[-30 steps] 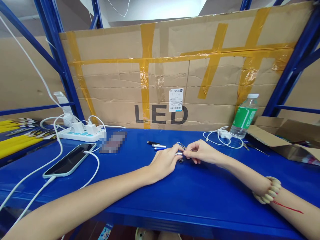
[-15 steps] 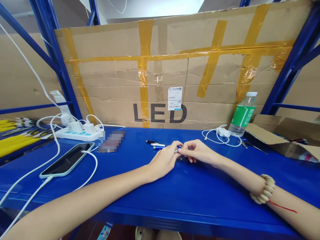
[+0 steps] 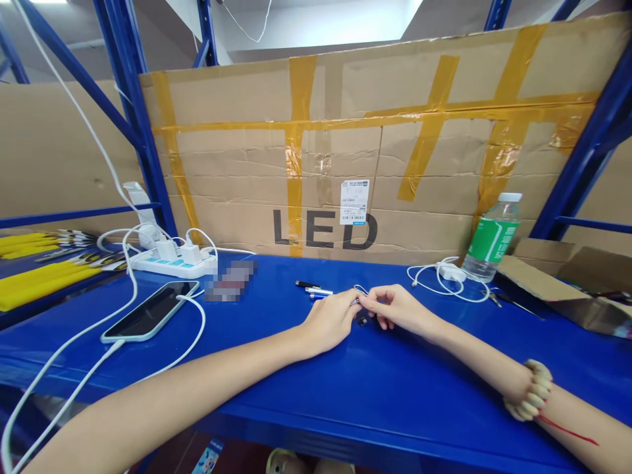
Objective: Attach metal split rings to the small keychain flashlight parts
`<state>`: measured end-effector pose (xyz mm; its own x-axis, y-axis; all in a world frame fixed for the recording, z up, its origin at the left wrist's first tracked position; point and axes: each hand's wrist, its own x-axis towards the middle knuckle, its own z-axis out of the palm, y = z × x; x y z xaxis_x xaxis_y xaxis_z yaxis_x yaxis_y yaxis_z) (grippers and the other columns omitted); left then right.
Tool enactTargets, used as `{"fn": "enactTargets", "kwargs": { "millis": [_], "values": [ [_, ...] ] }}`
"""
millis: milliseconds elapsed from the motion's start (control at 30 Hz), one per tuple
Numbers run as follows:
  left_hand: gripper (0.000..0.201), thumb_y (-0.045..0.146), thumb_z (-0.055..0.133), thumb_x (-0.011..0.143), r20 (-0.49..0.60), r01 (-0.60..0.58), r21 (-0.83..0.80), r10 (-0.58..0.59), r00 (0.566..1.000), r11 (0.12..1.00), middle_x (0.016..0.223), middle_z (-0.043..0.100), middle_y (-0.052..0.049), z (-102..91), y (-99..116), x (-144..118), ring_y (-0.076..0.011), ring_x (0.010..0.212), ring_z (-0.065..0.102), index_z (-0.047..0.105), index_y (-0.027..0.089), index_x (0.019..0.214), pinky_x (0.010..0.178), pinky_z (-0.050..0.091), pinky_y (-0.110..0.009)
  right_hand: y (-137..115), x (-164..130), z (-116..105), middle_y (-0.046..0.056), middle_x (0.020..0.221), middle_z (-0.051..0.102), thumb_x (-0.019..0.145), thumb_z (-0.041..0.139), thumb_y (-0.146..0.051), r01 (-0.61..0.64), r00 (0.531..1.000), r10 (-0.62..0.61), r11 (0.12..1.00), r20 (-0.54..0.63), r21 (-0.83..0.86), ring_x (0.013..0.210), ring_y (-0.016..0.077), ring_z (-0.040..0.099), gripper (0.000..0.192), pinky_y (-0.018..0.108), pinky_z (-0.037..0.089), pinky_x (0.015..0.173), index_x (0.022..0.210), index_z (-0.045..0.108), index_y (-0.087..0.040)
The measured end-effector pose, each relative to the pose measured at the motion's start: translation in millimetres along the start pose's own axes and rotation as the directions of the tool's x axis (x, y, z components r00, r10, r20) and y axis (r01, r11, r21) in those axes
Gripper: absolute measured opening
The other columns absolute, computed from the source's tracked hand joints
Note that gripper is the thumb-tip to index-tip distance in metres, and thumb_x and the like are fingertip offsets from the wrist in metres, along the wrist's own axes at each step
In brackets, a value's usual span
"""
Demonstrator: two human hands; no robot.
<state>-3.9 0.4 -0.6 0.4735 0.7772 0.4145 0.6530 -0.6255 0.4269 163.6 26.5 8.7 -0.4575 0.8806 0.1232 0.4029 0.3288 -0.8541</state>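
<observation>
My left hand (image 3: 330,319) and my right hand (image 3: 395,307) meet fingertip to fingertip over the blue shelf (image 3: 345,388), pinching a small silver metal part (image 3: 356,301) between them. A tiny dark piece (image 3: 363,320) lies on the shelf just under the fingers. Just left of the hands lie a black pen-like stick (image 3: 307,284) and a silver one (image 3: 320,291). A thin wire loop (image 3: 360,288) shows behind the fingertips. My right wrist wears a beaded bracelet (image 3: 532,395).
A phone (image 3: 151,311) on a white cable lies at left, near a power strip (image 3: 172,263) with chargers. A taped cardboard sheet marked LED (image 3: 345,158) backs the shelf. At right stand a green-label water bottle (image 3: 491,237), a white cable coil (image 3: 444,276) and an open carton (image 3: 567,283).
Both hands stay together on the small part, fingers shifting slightly. The view has tilted a little, moving everything slightly right and down in the picture.
</observation>
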Motion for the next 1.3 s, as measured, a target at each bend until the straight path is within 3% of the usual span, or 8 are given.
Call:
{"fn": "enactTargets", "kwargs": {
  "millis": [167,800,1300],
  "values": [
    [0.020,0.026,0.030,0.091,-0.004,0.044,0.045,-0.043,0.999,0.998,0.091,0.063,0.000,-3.1,4.2,-2.4,-0.0155,0.080,0.060,0.049,0.021,0.092,0.064,0.041,-0.023,-0.7,0.2,2.8,-0.005,0.042,0.047,0.072,0.049,-0.059,0.012,1.000,-0.012,1.000,-0.002,0.019,0.034,0.0041,0.041,0.046,0.015,0.032,0.035,0.060,0.051,-0.015],
    [0.022,0.029,0.027,0.090,0.003,0.095,0.125,-0.096,0.995,0.988,0.090,0.063,-0.003,-4.4,3.4,-4.8,-0.0202,0.082,0.060,0.047,0.021,0.094,0.063,0.044,-0.028,-0.8,4.7,7.7,-0.006,0.047,0.045,0.063,0.063,-0.053,0.027,0.988,-0.024,0.999,-0.152,0.019,0.034,0.0041,0.041,0.040,0.017,0.028,0.034,0.056,0.050,-0.015],
    [0.023,0.027,0.028,0.090,-0.035,0.148,0.059,-0.146,0.989,0.987,0.085,0.063,-0.001,-6.7,2.7,-3.3,-0.0172,0.078,0.060,0.048,0.023,0.100,0.066,0.044,-0.026,-0.9,3.1,9.8,-0.002,0.053,0.055,0.064,0.061,-0.055,0.074,0.985,-0.070,0.997,-0.159,0.013,0.037,0.0053,0.042,0.045,0.019,0.031,0.035,0.081,0.061,-0.013]
  ]
}}
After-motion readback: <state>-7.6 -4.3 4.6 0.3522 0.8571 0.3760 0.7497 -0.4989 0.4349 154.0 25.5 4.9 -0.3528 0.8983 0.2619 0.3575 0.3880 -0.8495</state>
